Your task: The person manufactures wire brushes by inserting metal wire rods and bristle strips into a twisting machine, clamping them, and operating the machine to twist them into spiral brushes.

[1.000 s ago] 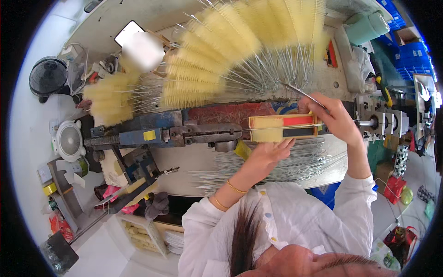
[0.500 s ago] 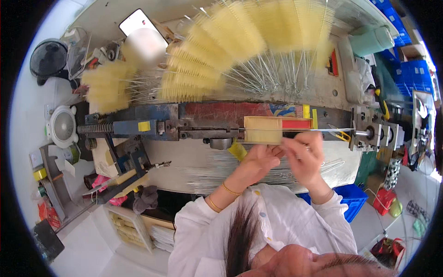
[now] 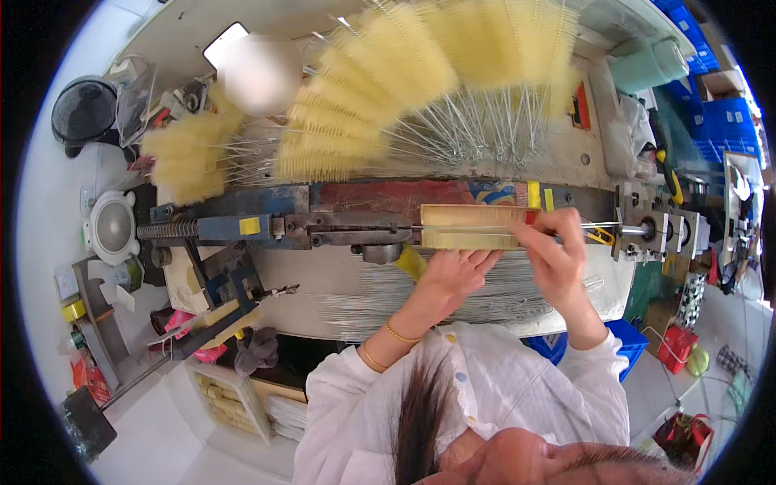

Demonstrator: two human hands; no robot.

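A flat layer of pale yellow bristles (image 3: 465, 217) lies in a long holder on the bench machine (image 3: 356, 220), with thin metal wire (image 3: 598, 225) running along it to the right. My left hand (image 3: 454, 281) is at the near edge of the bristles, fingers stretched out and their tips partly hidden by that edge. At the right end of the bristles my right hand (image 3: 558, 255) pinches with thumb and forefinger, close to the wire. What lies between those fingertips is too small to make out. Many loose straight wires (image 3: 364, 299) lie on the bench in front of me.
Yellow twisted-wire brushes (image 3: 404, 73) fan out behind the machine, with another bunch (image 3: 186, 162) at left. A metal chuck (image 3: 643, 230) stands at the machine's right end. A blue crate (image 3: 626, 343) is below the bench at right; a white fan (image 3: 113, 226) is at far left.
The bristle layer now reaches farther right and covers most of the red strip. My right hand has moved right along it. My left hand has shifted slightly, and its fingers have straightened.
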